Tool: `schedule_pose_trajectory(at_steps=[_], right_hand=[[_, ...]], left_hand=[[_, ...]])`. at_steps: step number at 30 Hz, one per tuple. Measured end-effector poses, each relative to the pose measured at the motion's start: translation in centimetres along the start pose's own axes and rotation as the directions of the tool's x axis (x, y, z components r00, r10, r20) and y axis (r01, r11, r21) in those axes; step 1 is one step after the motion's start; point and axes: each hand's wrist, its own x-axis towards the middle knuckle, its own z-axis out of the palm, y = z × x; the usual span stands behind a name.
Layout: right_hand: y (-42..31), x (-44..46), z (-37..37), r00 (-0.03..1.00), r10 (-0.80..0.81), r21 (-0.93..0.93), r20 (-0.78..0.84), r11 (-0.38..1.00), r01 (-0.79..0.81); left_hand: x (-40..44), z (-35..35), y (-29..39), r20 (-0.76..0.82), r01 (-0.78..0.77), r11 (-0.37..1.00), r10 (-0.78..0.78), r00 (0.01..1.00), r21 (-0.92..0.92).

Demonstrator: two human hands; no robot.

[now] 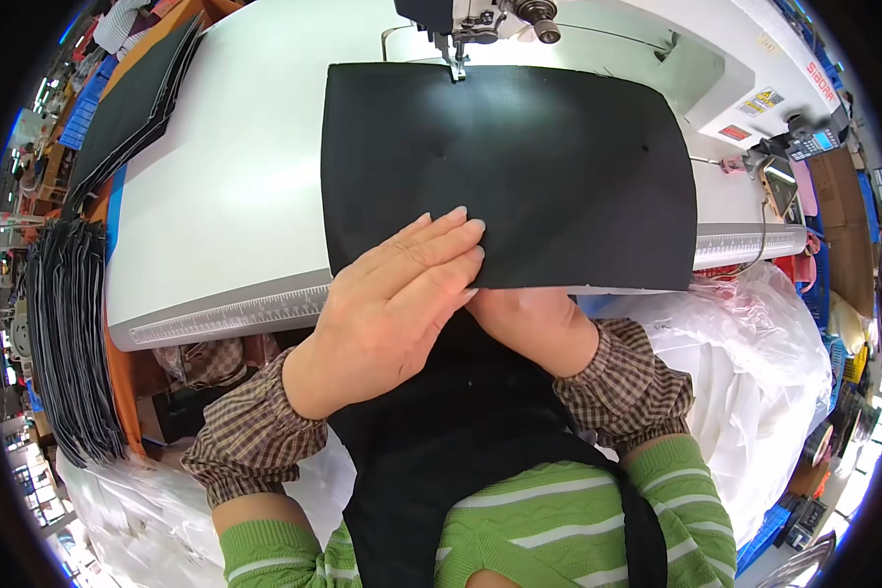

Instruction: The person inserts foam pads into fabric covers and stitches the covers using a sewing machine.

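A black panel [559, 176] lies on the white sewing machine table [225, 176], its far edge at the presser foot [458, 71]. My left hand [392, 304] rests flat on the panel's near left part, fingers stretched out and side by side, pointing up and to the right. Beside it, my right hand [534, 318] is at the panel's near edge, with its fingers hidden beneath the panel and behind my left hand. The near edge of the panel reaches over the table's ruler strip.
Black panels [132, 118] are piled at the back left, and a thick stack of black pieces [69, 343] hangs at the left. The machine's arm [755, 59] stands at the back right. A phone [780, 186] and clear plastic sheeting [735, 363] are on the right.
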Motion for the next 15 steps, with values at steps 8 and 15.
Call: schedule_pose_trajectory(at_steps=[8,15], right_hand=[[0.3,-2.1,-1.8,0.928,0.290,0.665,0.232,0.650,-0.369],[0.5,-2.8,-0.9,0.958,0.285,0.673,-0.025,0.714,-0.195]], left_hand=[[-1.2,-1.3,-1.7,0.095,0.041,0.997,-0.046,0.994,0.061],[-2.1,-0.2,-2.5,0.119,0.015,0.998,-0.023,0.993,0.066]])
